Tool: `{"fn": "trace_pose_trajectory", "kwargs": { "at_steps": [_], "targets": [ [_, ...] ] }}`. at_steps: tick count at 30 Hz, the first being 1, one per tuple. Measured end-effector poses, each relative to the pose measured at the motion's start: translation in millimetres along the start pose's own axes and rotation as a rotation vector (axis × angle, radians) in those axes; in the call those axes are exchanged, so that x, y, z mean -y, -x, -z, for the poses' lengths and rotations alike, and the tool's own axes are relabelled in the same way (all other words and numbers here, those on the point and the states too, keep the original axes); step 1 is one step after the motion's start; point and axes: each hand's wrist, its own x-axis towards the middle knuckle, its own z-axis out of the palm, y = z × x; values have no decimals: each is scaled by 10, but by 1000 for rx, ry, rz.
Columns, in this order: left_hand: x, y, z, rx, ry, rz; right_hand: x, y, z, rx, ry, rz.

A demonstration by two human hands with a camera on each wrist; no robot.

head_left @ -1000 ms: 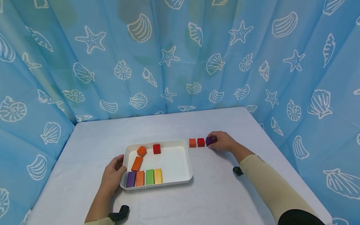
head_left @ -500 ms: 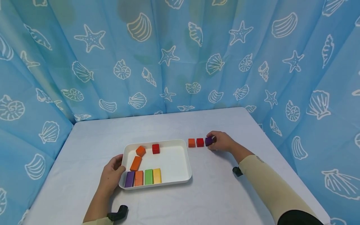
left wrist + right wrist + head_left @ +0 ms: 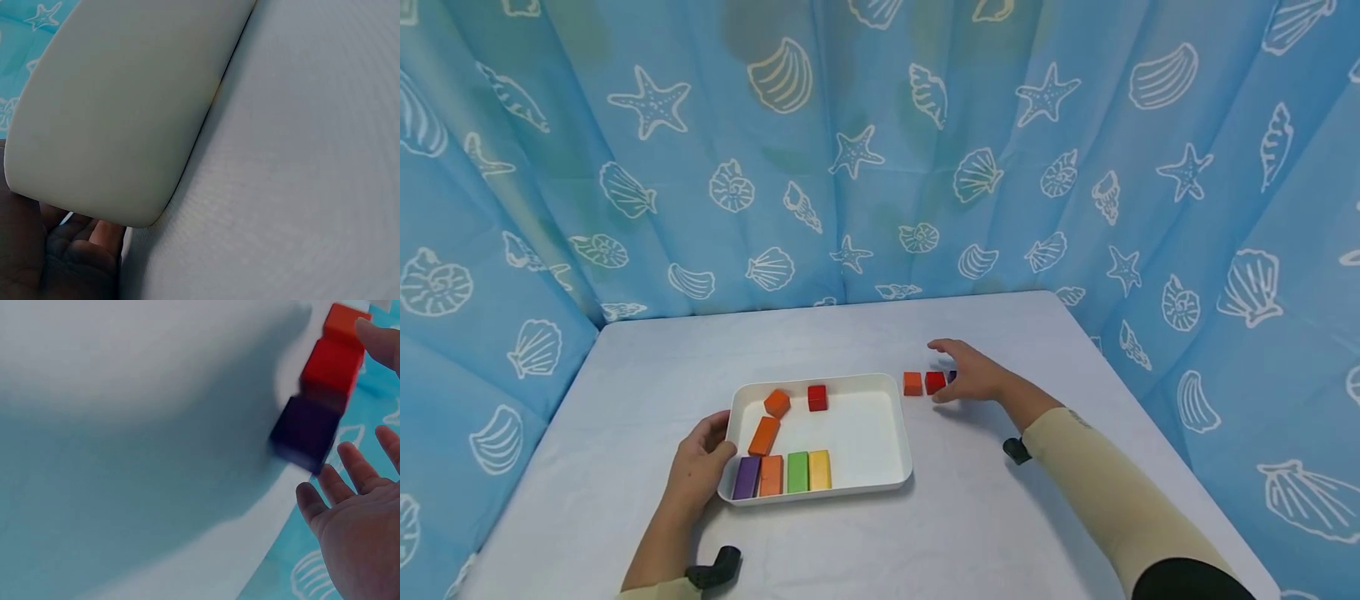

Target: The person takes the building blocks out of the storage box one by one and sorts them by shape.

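The right hand (image 3: 973,377) is open, with its fingers spread, and it holds nothing. It hovers just over the purple block (image 3: 304,433), which sits on the table (image 3: 970,517) at the right end of a little row. Next to it on the left is a red block (image 3: 935,382), and then an orange block (image 3: 913,383). The three sit close together in a line, just right of the white tray (image 3: 895,433).

The left hand (image 3: 700,467) holds the near left corner of the tray, thumb on the rim and fingers under the edge. Inside the tray, four long blocks lie side by side along the near wall: purple, orange, green and yellow. Another long orange one, a small orange cube and a small red cube lie farther back.

It looks like the purple block has just been put in its place. The next block is likely to come from the tray, so the right hand would have to reach left to the tray and pinch one small block without bumping the row.

Half a second ago the right hand's fingers were curled around the purple block. Now they have let go and lifted off. The left hand has stayed on the tray.
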Motion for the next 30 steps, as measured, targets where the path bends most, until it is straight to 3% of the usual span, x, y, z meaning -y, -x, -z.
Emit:
{"fn": "trace_pose_trajectory", "kwargs": {
  "at_steps": [11,18,23,26,30],
  "targets": [
    [-11,-9,17,20,3,10,437,-148,-103,2,-14,106],
    [-33,-46,60,4,-27,2,835,-317,-274,5,-180,117],
    [-21,-67,64,-2,-24,-1,1203,-396,-488,67,-279,173],
    [-8,-60,48,2,-13,1,1391,-397,-614,136,-266,225],
    [6,-53,28,13,5,-4,1553,-382,-765,200,-148,235]
  ]
}}
